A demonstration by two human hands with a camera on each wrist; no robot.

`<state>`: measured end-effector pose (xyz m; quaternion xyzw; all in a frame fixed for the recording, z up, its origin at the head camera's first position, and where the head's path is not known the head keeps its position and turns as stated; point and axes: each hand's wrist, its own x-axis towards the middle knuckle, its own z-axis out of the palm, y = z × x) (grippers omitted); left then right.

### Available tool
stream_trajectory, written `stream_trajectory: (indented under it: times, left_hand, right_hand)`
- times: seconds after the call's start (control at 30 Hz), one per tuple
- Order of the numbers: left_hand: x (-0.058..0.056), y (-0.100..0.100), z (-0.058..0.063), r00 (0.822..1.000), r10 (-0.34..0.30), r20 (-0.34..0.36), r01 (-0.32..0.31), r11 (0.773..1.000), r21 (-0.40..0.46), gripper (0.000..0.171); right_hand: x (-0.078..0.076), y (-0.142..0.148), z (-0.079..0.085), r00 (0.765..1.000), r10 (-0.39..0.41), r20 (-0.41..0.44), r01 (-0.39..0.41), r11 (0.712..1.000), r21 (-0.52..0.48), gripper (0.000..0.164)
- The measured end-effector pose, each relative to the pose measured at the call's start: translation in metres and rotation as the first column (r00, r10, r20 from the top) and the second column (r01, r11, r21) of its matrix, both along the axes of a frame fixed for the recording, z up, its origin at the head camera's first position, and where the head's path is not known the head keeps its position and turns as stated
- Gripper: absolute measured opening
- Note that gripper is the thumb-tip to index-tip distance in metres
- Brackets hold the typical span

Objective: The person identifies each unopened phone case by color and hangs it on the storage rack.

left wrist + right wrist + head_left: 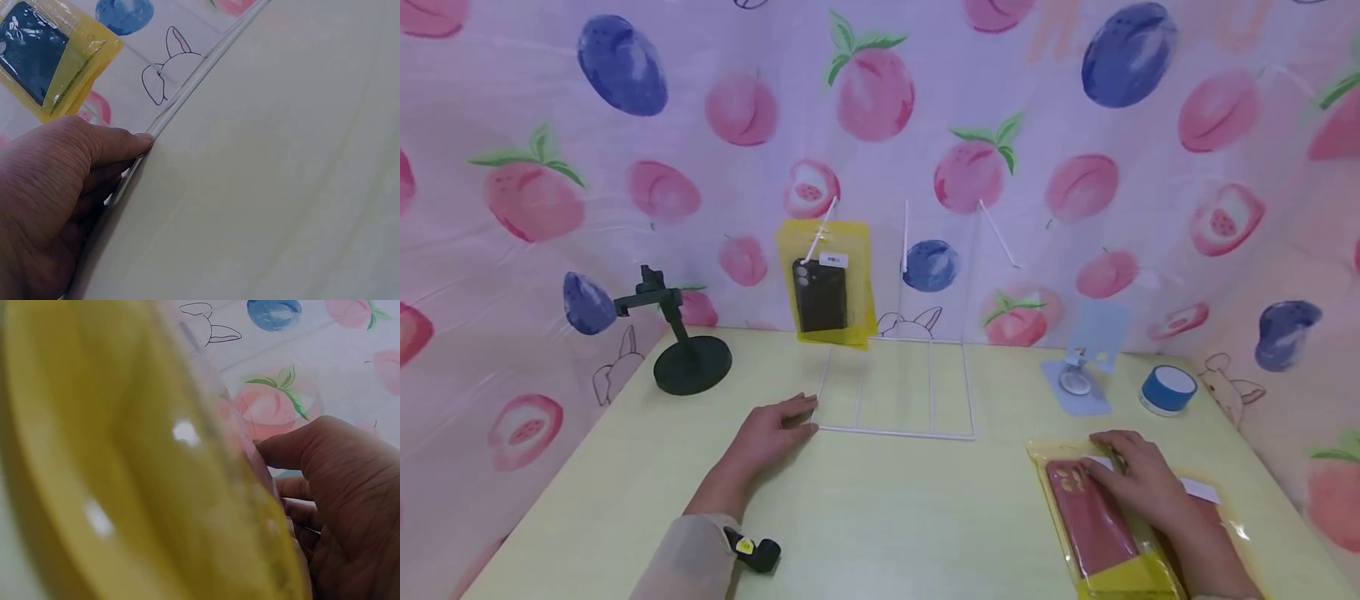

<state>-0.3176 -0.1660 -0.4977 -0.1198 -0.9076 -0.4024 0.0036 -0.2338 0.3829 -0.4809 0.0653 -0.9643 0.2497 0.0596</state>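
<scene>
A white wire display rack [895,432] stands at the back middle of the table, its hooks pointing forward. From its left hook hang yellow-edged clear pouches; the front pouch [820,296] shows a black phone case. My left hand [771,433] holds the rack's base at the left, thumb [128,144] on the wire and fingers partly hidden behind it. At the right, my right hand [1138,475] grips a yellow pouch [1086,525] with a dark pink phone case, thumb on top. Another such pouch [1213,517] lies partly under the right forearm.
A black stand [692,367] with a round base is at the back left. At the back right are a light blue folding phone stand [1086,396] and a round blue-and-white item [1168,389]. A fruit-printed curtain [880,167] hangs behind the table.
</scene>
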Motion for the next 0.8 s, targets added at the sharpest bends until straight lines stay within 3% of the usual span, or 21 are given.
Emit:
stream_trajectory:
  times: [0.33, 0.57, 0.67, 0.8]
  left_hand:
    - [-0.0013, -0.0019, 0.0004, 1.0, -0.003, 0.011, 0.003, 1.0, 0.007, 0.047]
    - [-0.0047, 0.0001, 0.0044, 1.0, -0.019, 0.003, 0.019, 1.0, 0.008, 0.047]
    - [-0.0042, -0.0006, 0.0051, 1.0, -0.014, 0.005, 0.014, 1.0, 0.006, 0.047]
    - [-0.0013, -0.0039, 0.0026, 1.0, -0.014, -0.002, 0.014, 1.0, -0.004, 0.047]
  right_hand:
    - [-0.0047, 0.0002, -0.0007, 1.0, -0.011, 0.017, 0.01, 0.996, 0.084, 0.044]
    - [-0.0045, 0.0027, 0.0037, 0.998, 0.018, -0.061, -0.015, 0.999, 0.049, 0.018]
    - [-0.0044, 0.0028, 0.0042, 0.999, -0.006, -0.044, 0.007, 1.0, 0.024, 0.017]
    - [-0.0034, 0.0022, 0.0023, 0.999, -0.043, 0.001, 0.043, 0.999, 0.023, 0.028]
